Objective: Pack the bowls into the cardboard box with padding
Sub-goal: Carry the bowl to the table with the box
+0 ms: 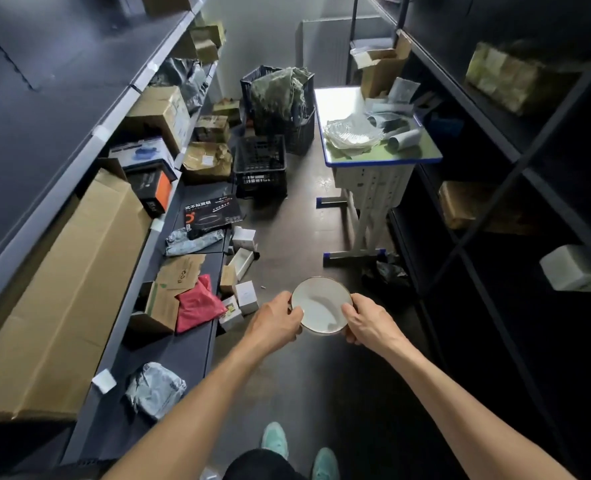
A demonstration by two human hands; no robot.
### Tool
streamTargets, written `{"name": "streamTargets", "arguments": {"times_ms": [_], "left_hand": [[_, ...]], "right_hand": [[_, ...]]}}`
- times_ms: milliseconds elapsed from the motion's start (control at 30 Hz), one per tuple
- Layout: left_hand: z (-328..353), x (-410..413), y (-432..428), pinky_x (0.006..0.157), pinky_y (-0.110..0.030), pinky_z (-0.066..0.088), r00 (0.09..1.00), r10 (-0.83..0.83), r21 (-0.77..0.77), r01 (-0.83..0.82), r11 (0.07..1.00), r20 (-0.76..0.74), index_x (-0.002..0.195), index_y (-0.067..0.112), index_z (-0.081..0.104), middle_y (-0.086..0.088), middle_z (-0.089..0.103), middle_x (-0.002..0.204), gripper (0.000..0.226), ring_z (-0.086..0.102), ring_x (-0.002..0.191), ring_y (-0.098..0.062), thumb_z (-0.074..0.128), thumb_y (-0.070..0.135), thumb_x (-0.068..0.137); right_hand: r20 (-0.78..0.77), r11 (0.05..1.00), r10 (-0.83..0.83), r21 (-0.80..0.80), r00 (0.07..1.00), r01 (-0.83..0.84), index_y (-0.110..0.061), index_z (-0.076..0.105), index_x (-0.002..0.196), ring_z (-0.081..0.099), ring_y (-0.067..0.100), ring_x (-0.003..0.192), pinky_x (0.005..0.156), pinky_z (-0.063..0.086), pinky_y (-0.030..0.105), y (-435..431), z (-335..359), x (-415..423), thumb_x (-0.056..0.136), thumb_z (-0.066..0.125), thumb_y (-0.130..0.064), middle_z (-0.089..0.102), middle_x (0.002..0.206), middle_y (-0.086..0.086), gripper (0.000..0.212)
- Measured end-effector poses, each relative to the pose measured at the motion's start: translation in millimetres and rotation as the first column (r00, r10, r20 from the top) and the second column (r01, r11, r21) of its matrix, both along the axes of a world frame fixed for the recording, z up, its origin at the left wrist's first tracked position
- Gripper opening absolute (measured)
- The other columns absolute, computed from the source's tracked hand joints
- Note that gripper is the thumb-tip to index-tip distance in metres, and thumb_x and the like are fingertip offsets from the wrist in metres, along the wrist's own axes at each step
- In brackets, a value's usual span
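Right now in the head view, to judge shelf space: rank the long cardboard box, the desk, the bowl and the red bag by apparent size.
1. long cardboard box
2. desk
3. bowl and red bag: look alike; bowl nearer the camera, so unranked.

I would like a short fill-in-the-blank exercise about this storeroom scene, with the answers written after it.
1. The left hand and the right hand hold one bowl, coloured ___.
2. The desk has an edge coloured ___.
3. The long cardboard box lies on the person's ___ side.
Answers: white; blue; left.
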State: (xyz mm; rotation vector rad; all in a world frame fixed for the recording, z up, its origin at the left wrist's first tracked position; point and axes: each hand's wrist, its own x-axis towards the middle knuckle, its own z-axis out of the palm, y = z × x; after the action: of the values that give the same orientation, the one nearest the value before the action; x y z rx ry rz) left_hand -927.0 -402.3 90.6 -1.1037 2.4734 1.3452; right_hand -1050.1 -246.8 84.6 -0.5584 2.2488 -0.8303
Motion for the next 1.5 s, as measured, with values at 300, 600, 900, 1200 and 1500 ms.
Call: {"name": "streamTargets", "arguments": {"times_ms": [300,600,900,1200,1500], "left_hand": [[-11,-77,-66,0.064,-0.030,0.058,0.999,-0.017,0.039,0.019,0.999,-0.040,0.100,0.024,0.057,0.002,0.073,0.074,0.014,0.069,0.062,-0.010,0.047,0.028,0.091],[-16,-154,-171,0.069,-0.031,0.057,0.999,-0.006,0.067,0.009,0.998,-0.042,0.103,0.021,0.058,0.001,0.074,0.076,0.017,0.071,0.066,-0.016,0.047,0.030,0.093],[-20,-209,-249,0.077,-0.043,0.060,0.999,-0.022,0.084,0.024,0.996,-0.026,0.095,0.020,0.058,0.003,0.073,0.068,0.034,0.071,0.064,-0.017,0.044,0.047,0.079],[-15,-298,-301,0.075,-0.038,0.060,1.000,-0.015,0.021,0.016,1.000,-0.028,0.097,0.022,0.058,0.002,0.073,0.073,0.019,0.071,0.064,-0.015,0.047,0.037,0.093],[-3,-400,-358,0.078,-0.038,0.059,0.997,0.069,-0.031,-0.068,0.997,0.019,0.100,0.015,0.058,0.003,0.073,0.072,0.024,0.072,0.069,-0.018,0.044,0.033,0.092]], "right_hand": [[-0.018,0.999,-0.006,0.036,1.000,0.007,-0.021,0.058,0.092,0.069,0.025,0.075,0.079,0.058,0.048,-62,-4,-75,0.088,0.035,-0.034,0.072,0.076,0.004,0.027],[-0.007,1.000,-0.016,0.025,1.000,0.016,-0.020,0.061,0.088,0.069,0.018,0.065,0.072,0.059,0.041,-168,-4,-152,0.087,0.040,-0.028,0.073,0.069,-0.001,0.022],[0.054,0.997,-0.070,-0.006,0.996,0.071,-0.017,0.061,0.092,0.064,0.009,0.051,0.053,0.048,0.021,-238,-9,-201,0.091,0.041,-0.021,0.068,0.062,-0.004,0.020],[0.044,0.998,-0.054,-0.039,0.998,0.056,-0.019,0.061,0.092,0.060,0.005,0.047,0.047,0.043,0.015,-298,-8,-296,0.093,0.042,-0.022,0.072,0.068,-0.001,0.020],[0.115,0.995,-0.030,-0.091,0.993,0.041,-0.016,0.061,0.097,0.064,0.010,0.057,0.052,0.052,0.019,-361,-5,-405,0.095,0.044,-0.024,0.072,0.075,0.003,0.020]]}}
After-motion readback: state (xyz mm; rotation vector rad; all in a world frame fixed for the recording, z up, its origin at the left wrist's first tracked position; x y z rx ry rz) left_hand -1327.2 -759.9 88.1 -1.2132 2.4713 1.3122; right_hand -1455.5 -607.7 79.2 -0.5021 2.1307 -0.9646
